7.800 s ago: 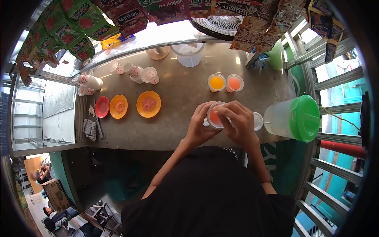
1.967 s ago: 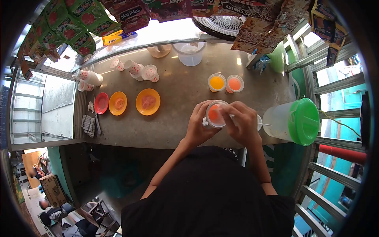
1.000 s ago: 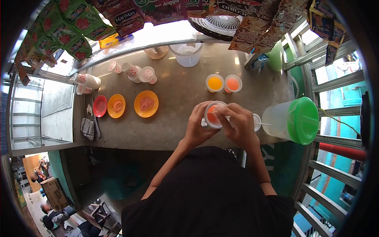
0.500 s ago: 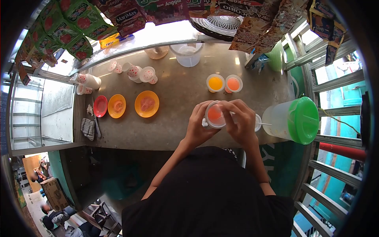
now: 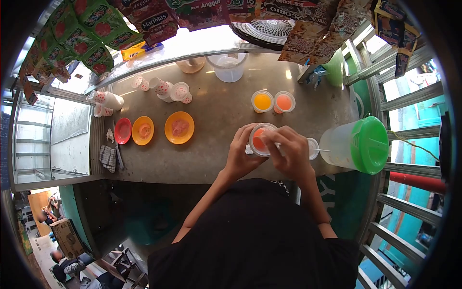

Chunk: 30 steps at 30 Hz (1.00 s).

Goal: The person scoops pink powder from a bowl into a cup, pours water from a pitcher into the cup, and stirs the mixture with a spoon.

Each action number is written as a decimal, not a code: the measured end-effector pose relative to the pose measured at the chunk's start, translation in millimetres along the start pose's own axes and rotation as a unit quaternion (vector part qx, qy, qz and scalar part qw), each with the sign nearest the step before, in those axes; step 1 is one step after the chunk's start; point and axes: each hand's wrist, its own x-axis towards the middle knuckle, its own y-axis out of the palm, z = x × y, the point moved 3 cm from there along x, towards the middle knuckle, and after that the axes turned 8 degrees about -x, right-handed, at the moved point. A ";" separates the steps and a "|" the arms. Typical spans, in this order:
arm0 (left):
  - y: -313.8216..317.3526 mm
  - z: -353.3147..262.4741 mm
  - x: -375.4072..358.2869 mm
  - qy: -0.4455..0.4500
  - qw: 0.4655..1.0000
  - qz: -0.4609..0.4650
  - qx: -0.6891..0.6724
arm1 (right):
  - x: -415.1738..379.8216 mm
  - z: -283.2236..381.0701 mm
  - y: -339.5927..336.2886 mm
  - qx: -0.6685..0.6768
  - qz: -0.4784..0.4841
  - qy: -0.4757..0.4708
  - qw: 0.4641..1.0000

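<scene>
My left hand is wrapped round a clear plastic cup of orange-red drink, held above the front of the counter. My right hand is at the cup's right side, its fingers bent together over the rim; what they pinch, if anything, is hidden. Just beyond, a cup of yellow drink and a cup of pink-orange drink stand side by side. Partly behind my right hand sits a small white-rimmed container with a white handle or stick across it.
A translucent jar with a green lid lies or leans at the right. Orange plates and a red plate are on the left, near stacked patterned cups. A clear bucket stands at the back; sachets hang overhead.
My right hand's fingers have shifted slightly left and down over the cup's rim. The left hand still holds the cup in nearly the same place.
</scene>
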 end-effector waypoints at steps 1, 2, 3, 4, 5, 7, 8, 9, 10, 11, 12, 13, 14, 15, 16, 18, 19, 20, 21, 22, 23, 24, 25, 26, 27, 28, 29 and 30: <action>0.6 -0.3 -0.7 0.000 1.000 0.001 -0.001 | 0.6 0.3 2.2 -0.001 -0.001 0.001 1.000; 1.2 -0.4 -0.9 0.000 1.000 0.003 -0.001 | 1.9 0.9 4.9 -0.008 -0.017 -0.013 1.000; 1.4 -0.6 -0.6 0.003 1.000 0.004 -0.001 | 2.7 1.7 5.9 -0.014 -0.034 -0.028 0.999; 0.9 -1.0 -0.4 0.007 1.000 0.004 0.000 | 2.5 1.3 4.6 -0.014 -0.034 -0.029 0.999; -0.2 -0.6 -0.6 0.007 1.000 0.002 0.002 | 2.1 -1.0 1.8 -0.034 -0.038 -0.008 0.999; -1.4 1.1 -1.4 0.001 1.000 -0.001 0.004 | 1.2 -1.7 -0.1 -0.054 -0.042 0.012 0.998; -1.4 0.7 -1.4 0.001 1.000 -0.001 0.003 | -0.1 -0.3 0.2 -0.039 -0.028 -0.002 0.999; -1.3 0.4 -1.6 -0.002 1.000 0.002 0.001 | -1.2 0.7 0.5 -0.024 -0.014 -0.016 0.999; -1.2 0.4 -1.7 -0.006 1.000 0.005 -0.001 | -0.9 2.2 2.0 -0.025 -0.014 -0.016 0.999; -0.7 0.4 -1.8 -0.006 1.000 0.005 -0.001 | 0.0 6.0 4.7 -0.015 -0.023 -0.027 0.999; -0.4 -0.2 -1.8 0.004 1.000 0.006 0.003 | 0.5 8.5 6.2 -0.005 -0.033 -0.039 0.999; -0.7 -0.7 -1.7 0.014 1.000 0.006 0.007 | 1.4 7.4 6.1 -0.005 -0.033 -0.039 0.999; -1.6 -1.6 -1.8 0.014 1.000 0.006 0.008 | 2.3 4.5 4.2 -0.024 -0.055 -0.024 0.998; -2.7 -2.7 -1.3 0.010 1.000 0.004 0.005 | 2.4 2.0 1.7 -0.044 -0.077 -0.009 0.996; -3.7 -3.2 -0.6 0.006 1.000 0.002 0.001 | 1.5 1.2 -0.4 -0.044 -0.077 -0.009 0.996; -4.5 0.5 -2.1 0.007 1.000 0.003 0.003 | -0.4 0.5 -1.8 -0.054 -0.030 -0.004 0.998; -4.3 1.6 -3.0 0.006 1.000 0.003 0.005 | -0.5 2.4 -0.3 -0.054 -0.030 -0.004 0.998; -3.7 1.5 -3.5 0.006 1.000 0.004 0.004 | -0.4 6.1 3.7 -0.029 -0.023 -0.019 0.999; -3.0 0.9 -4.1 0.005 1.000 0.005 0.001 | -1.0 8.3 6.6 -0.003 -0.016 -0.033 0.999; -2.4 0.3 -4.6 0.003 1.000 0.006 -0.002 | -1.1 6.5 7.4 -0.003 -0.016 -0.032 0.999; -2.2 -0.3 -4.2 0.002 1.000 0.007 -0.002 | 0.1 3.4 7.2 -0.017 -0.032 -0.030 0.999; -2.8 -1.2 -3.7 0.008 1.000 0.004 0.002 | 0.7 1.6 6.6 -0.031 -0.048 -0.028 0.998; -3.8 -2.0 -3.4 0.014 1.000 0.001 0.007 | 0.4 1.9 5.1 -0.030 -0.048 -0.029 0.998; -4.9 -2.0 -3.9 0.014 1.000 0.000 0.008 | -0.1 2.0 2.7 -0.042 -0.042 -0.013 0.998; -5.8 -1.5 -4.3 0.009 1.000 0.001 0.009 | -0.5 1.9 1.3 -0.055 -0.036 0.002 0.998; -5.9 -1.0 -4.3 0.004 1.000 0.002 0.010 | -0.8 2.6 2.3 -0.056 -0.036 0.002 0.998; -5.5 -1.1 -4.4 0.004 1.000 0.002 0.009 | -1.3 4.7 5.4 -0.027 -0.025 -0.015 0.999; -5.1 -1.3 -4.5 0.005 1.000 0.002 0.008 | -1.7 6.3 7.4 0.003 -0.014 -0.032 0.999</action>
